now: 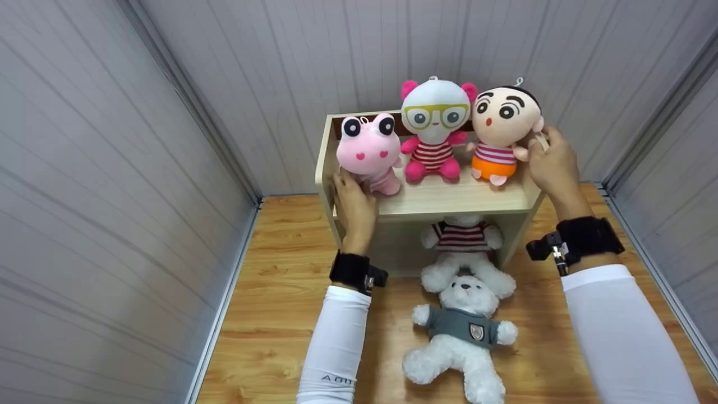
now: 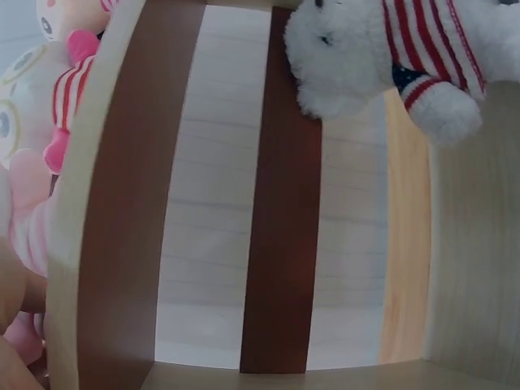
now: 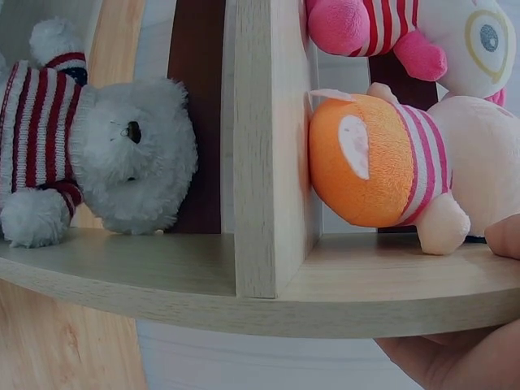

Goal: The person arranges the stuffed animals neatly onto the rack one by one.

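A pink frog plush (image 1: pixel 367 148) leans at the left end of a small shelf's top board (image 1: pixel 443 196). My left hand (image 1: pixel 356 207) grips it low on its side; in the left wrist view only part of the fingers (image 2: pixel 12 284) shows. A plush with yellow glasses (image 1: pixel 435 120) sits mid-board. Right of it sits a boy plush (image 1: pixel 493 160) in orange shorts. My right hand (image 1: pixel 555 163) holds the shelf's right side panel (image 3: pixel 390 313) beside the boy plush, thumb inside and fingers outside.
In the lower compartment sits a white teddy bear (image 1: pixel 463 238) in a striped sweater. Another white bear (image 1: pixel 463 325) in a grey-green shirt lies on the wooden floor (image 1: pixel 269 336) in front. Grey panel walls (image 1: pixel 359 56) stand behind and on both sides.
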`<state>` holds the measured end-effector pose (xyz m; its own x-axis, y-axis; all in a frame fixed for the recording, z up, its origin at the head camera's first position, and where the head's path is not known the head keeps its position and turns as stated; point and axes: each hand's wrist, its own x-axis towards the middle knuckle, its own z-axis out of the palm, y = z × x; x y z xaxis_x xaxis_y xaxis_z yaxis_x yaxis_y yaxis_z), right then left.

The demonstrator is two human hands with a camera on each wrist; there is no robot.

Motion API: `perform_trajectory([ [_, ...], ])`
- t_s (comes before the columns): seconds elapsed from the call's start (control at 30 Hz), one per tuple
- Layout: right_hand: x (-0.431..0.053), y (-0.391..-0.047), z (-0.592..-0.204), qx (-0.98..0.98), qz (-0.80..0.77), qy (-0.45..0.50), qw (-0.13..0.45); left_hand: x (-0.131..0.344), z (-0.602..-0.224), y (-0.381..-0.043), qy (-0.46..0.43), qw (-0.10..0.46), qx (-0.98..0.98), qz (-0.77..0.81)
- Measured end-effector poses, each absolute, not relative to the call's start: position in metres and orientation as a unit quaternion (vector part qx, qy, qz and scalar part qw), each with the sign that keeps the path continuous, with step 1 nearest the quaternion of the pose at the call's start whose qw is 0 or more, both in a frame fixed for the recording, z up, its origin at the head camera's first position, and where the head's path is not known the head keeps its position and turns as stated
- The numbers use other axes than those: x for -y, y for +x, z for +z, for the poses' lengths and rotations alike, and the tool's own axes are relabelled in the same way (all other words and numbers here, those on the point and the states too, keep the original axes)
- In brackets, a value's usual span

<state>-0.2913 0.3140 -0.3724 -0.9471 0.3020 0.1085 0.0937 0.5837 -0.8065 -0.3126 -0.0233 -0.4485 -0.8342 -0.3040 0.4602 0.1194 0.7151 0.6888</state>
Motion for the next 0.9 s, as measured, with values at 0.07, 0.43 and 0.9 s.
perform_trajectory([
  [0.07, -0.314, -0.291, -0.372, 0.882, 0.441, -0.113, 0.117, 0.022, -0.449, -0.314, 0.056, 0.283, 0.886, -0.363],
  [0.43, -0.314, -0.291, -0.370, 0.886, 0.436, -0.115, 0.113, 0.019, -0.457, -0.318, 0.052, 0.328, 0.882, -0.334],
  [0.9, -0.312, -0.291, -0.371, 0.883, 0.439, -0.113, 0.122, 0.018, -0.460, -0.314, 0.044, 0.352, 0.881, -0.314],
])
